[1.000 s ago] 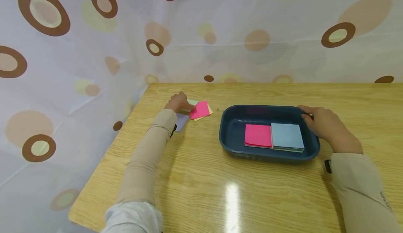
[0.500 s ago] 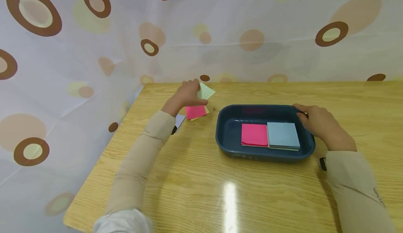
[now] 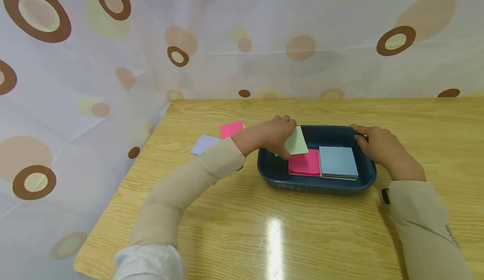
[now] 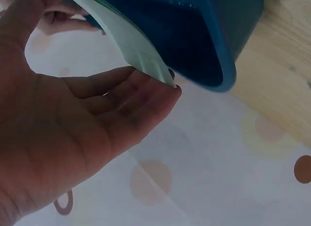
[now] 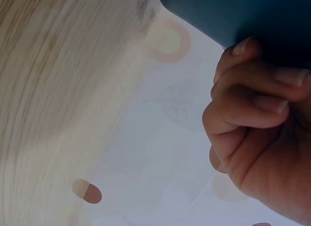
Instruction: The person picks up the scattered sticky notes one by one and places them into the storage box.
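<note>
My left hand (image 3: 276, 135) pinches a pale green sticky-note pad (image 3: 297, 141) between thumb and fingers, over the left part of a dark blue plastic bin (image 3: 314, 186). In the left wrist view the pad (image 4: 131, 43) bends slightly at the fingertips, beside the bin's wall. Inside the bin lie a pink sticky-note stack (image 3: 304, 163) and a light blue stack (image 3: 338, 162), side by side. My right hand (image 3: 387, 149) grips the bin's right back corner, thumb over the rim; in the right wrist view its fingers (image 5: 252, 99) curl against the outer wall.
On the wooden table (image 3: 227, 212), left of the bin, lie a pink note pad (image 3: 232, 129) and a lavender one (image 3: 204, 144), partly behind the left forearm. A patterned curtain (image 3: 264, 40) hangs along the back and left edges.
My left hand picked up the pale green pad from the pile on the left and carried it right, over the bin. The right hand stays on the bin's corner.
</note>
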Available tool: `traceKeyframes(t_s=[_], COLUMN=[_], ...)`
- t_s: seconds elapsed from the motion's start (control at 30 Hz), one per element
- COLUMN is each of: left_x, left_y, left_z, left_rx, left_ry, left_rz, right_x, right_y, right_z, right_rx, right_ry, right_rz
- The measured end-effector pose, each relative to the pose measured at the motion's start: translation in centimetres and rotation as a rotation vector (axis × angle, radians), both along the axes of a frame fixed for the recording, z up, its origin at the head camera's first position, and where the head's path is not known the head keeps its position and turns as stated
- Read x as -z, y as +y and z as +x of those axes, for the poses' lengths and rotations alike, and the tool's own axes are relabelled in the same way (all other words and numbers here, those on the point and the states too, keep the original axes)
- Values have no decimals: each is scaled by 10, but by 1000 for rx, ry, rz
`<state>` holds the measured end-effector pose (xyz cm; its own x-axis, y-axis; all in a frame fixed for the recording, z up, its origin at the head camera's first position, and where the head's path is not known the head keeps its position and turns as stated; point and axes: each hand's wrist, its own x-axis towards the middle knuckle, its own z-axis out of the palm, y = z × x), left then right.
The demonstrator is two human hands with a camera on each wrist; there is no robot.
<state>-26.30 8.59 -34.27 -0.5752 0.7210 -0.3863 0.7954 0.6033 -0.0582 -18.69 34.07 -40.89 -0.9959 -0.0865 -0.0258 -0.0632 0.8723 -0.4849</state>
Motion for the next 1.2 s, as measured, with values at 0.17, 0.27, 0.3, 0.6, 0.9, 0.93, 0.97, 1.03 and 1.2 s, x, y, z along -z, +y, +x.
traceKeyframes(t_s=[0.17, 0.27, 0.3, 0.6, 0.9, 0.93, 0.97, 1.03, 1.2], left_x=[21, 31, 33, 42, 48, 48, 49, 49, 50], left_y=[23, 32, 34, 45, 43, 43, 43, 43, 45], left_z=[-1, -1, 0, 6, 7, 7, 8, 8, 8], left_rx=[78, 118, 124, 120, 82, 82, 82, 83, 87], left_ry=[14, -3, -12, -37, -94, -95, -96, -95, -94], left_rz=[-178, -238, -254, -312, -195, -189, -182, -171, -150], right_x=[0, 1, 0, -3, -1, -1, -1, -2, -2], right_y=[-1, -2, -3, -5, -3, -3, -2, -2, 0], right_z=[-1, -1, -1, -2, 0, 0, 0, 1, 2], right_rx=[5, 8, 9, 15, 10, 11, 12, 15, 21], right_ry=[-11, -15, -16, -26, -30, -32, -34, -34, -27], right_rz=[-4, -8, -10, -5, -15, -14, -14, -16, -17])
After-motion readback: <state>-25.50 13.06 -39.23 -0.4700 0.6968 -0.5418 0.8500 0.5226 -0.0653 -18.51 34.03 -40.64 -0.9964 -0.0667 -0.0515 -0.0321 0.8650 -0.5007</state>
